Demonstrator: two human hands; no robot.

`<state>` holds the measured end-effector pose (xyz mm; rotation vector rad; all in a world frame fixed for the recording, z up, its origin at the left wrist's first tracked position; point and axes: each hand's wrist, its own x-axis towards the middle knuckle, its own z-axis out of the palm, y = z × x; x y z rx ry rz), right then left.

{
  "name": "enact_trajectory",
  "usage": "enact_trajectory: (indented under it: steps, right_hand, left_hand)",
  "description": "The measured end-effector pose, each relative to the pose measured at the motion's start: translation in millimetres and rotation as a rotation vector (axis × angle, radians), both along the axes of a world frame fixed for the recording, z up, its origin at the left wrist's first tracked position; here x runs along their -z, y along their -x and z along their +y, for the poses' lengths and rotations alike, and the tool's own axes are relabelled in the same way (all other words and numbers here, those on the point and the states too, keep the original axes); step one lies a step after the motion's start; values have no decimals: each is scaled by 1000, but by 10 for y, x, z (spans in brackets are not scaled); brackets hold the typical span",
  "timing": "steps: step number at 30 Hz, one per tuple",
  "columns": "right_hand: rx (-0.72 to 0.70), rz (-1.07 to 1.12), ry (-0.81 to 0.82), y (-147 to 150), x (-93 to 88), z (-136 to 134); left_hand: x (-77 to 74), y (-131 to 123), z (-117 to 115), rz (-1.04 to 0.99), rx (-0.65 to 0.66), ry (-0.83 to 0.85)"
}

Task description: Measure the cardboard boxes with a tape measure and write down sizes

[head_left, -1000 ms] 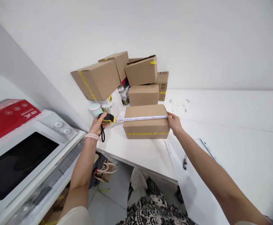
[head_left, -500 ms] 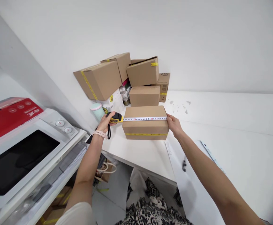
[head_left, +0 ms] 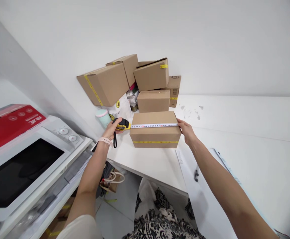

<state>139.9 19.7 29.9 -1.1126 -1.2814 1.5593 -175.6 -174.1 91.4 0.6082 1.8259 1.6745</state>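
A closed cardboard box [head_left: 155,136] with a yellow tape strip along its front stands on the white table [head_left: 145,162]. In my left hand [head_left: 113,128] is a black and yellow tape measure [head_left: 123,124], held at the box's left end, its wrist strap hanging down. The white blade [head_left: 154,125] runs straight across the box's top to the right edge. There my right hand [head_left: 185,130] pinches the blade's end against the box, fingers closed at the corner.
Behind the box several cardboard boxes [head_left: 153,101] are piled against the wall, beside a mint-green cup [head_left: 103,118]. Left stands a white microwave [head_left: 67,131] with a red box [head_left: 13,122] on top. White paper [head_left: 202,199] and a black pen [head_left: 196,175] lie at the right.
The view has shifted very slightly. Both hands keep the tape measure stretched across the box; the fingers of my right hand have shifted a little at the right edge.
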Motion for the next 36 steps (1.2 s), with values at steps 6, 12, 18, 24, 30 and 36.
enact_trajectory:
  steps: [6, 12, 18, 24, 30, 36]
  right_hand:
    - [14, 16, -15, 5, 78, 38]
    - [22, 22, -2, -1, 101, 61]
    - [12, 30, 24, -23, 55, 31]
    - [-65, 140, 158, -45, -2, 92]
    - [-72, 208, 239, -3, -29, 165]
    - [-99, 193, 212, 58, -23, 177]
  left_hand:
    - [1, -3, -1, 6, 14, 13]
    - [-1, 31, 23, 8, 22, 24]
    - [-28, 80, 89, -12, 23, 28]
    - [-39, 81, 87, -16, 17, 29]
    - [-36, 82, 89, -22, -9, 4]
    - [-66, 115, 66, -17, -41, -2]
